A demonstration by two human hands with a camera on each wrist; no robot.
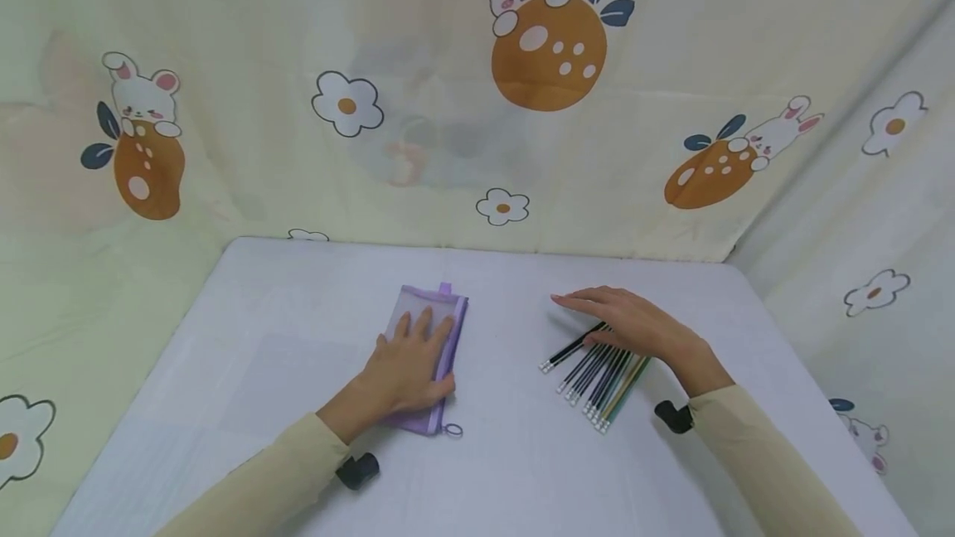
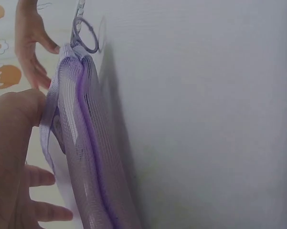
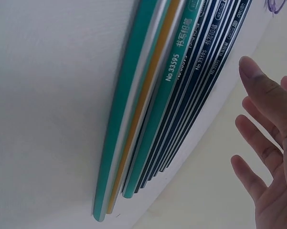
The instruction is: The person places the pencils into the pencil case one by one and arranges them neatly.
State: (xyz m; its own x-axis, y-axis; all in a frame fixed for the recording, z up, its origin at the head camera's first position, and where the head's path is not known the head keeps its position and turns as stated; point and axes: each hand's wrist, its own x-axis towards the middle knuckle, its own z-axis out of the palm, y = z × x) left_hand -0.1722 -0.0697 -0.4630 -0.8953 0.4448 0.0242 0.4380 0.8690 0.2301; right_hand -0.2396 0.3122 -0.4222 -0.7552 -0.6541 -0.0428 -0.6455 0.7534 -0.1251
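A light purple mesh zip pouch (image 1: 409, 300) lies on the left part of the table. My left hand (image 1: 406, 370) rests on top of it with the fingers spread. The pouch's ring-shaped zip pull (image 1: 453, 430) sticks out at the near end. To the right, several pencils (image 1: 608, 379) lie fanned out, mostly dark, with green ones (image 3: 118, 114) and a yellow one (image 3: 144, 90) at one side. Over their far ends hovers my right hand (image 1: 634, 323), its fingers extended; in the right wrist view it is apart from the pencils.
A white cloth covers the table (image 1: 496, 471). Behind it hangs a cream curtain (image 1: 433, 31) printed with rabbits and flowers, which continues down the right side. Black wrist devices (image 1: 358, 471) show below both sleeves.
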